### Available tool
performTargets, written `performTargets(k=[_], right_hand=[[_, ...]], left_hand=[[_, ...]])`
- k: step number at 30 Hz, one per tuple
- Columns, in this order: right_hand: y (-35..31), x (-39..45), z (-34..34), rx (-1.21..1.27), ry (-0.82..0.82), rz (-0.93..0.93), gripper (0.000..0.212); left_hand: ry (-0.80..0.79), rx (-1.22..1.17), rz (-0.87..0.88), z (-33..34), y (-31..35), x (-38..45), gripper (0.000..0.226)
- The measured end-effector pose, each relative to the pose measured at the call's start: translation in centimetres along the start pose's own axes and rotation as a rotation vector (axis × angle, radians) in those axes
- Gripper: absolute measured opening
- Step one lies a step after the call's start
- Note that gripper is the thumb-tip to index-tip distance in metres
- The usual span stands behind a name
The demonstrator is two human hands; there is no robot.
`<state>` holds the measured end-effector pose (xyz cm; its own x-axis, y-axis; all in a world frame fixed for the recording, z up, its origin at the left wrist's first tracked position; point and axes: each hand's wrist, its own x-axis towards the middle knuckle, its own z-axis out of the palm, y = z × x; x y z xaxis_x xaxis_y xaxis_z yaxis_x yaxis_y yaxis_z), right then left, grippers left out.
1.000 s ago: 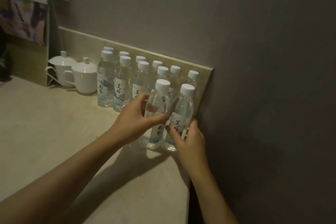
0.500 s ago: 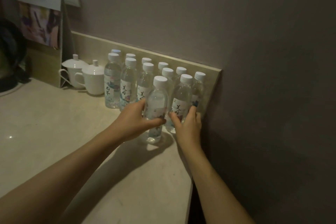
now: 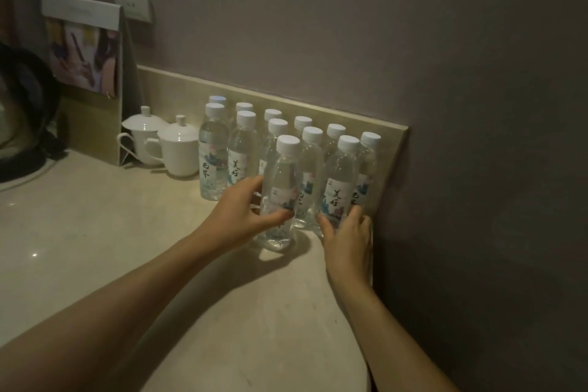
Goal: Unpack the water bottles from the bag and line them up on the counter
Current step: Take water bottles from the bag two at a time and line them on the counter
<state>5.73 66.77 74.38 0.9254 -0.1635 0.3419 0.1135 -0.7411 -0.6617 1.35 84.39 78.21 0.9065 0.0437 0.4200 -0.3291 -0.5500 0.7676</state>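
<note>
We gripped the front bottle around its label with our left hand; our right hand pinched the bottle by the counter's right edge. Full, thin-walled and slick, they seemed best held mid-body.

Clear plastic water bottles with white caps and printed labels stand upright in two rows along the back of my beige worktop. One more clear bottle stands upright just in front of them.

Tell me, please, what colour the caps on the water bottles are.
White, on every water bottle in sight; the head view, the only one, shows the caps clearly.
</note>
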Motion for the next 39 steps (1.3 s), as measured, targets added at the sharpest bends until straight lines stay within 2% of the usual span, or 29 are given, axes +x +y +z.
performTargets(k=[7,12,16,19,26,30,39], right_hand=[[-0.5,-0.7,-0.3,-0.047,0.029,0.012,0.053],[-0.6,-0.6,0.2,-0.062,0.054,0.028,0.054],[-0.9,-0.7,0.2,-0.036,0.057,0.067,0.057],[-0.8,-0.6,0.3,-0.046,0.056,0.075,0.054],[-0.6,-0.4,0.9,-0.12,0.078,0.051,0.046],[-0.5,-0.5,1.2,-0.229,0.102,0.015,0.046],[-0.7,-0.7,1.3,-0.306,0.133,-0.016,0.049]], left_hand=[[-0.051,-0.058,0.044,-1.8,-1.8,0.3,0.05],[-0.023,-0.078,0.058,-3.8,-3.4,0.2,0.05],[-0.047,0.015,0.08,-4.9,-4.5,0.7,0.054],[-0.047,0.085,0.018,-4.3,-5.0,0.3,0.064],[0.038,0.071,-0.032,-3.8,-6.9,0.7,0.053],[0.035,0.088,-0.063,-3.7,-7.3,1.3,0.052],[0.06,0.065,-0.084,-3.4,-7.4,1.1,0.048]])
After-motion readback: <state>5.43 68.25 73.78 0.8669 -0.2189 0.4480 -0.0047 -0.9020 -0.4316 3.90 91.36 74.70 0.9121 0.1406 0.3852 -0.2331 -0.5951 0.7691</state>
